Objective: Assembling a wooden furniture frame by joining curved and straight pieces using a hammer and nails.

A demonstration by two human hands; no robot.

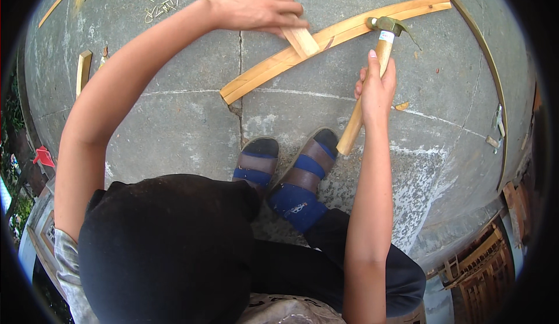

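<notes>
My left hand reaches across a short wooden slat, its fingers closed around the slat's edges. The slat's near end rests on a longer wooden strip that lies slantwise on the concrete; the two cross at an angle. In my right hand is a claw hammer, gripped partway along its wooden handle with the thumb laid along the wood. Its metal head is over the right part of the long strip; whether it touches the wood, I cannot tell.
Several loose nails are scattered at the upper left. A wood block lies at the left, and a long thin strip curves along the right. Wooden pieces are stacked at the lower right. My sandalled feet stand on the cracked concrete.
</notes>
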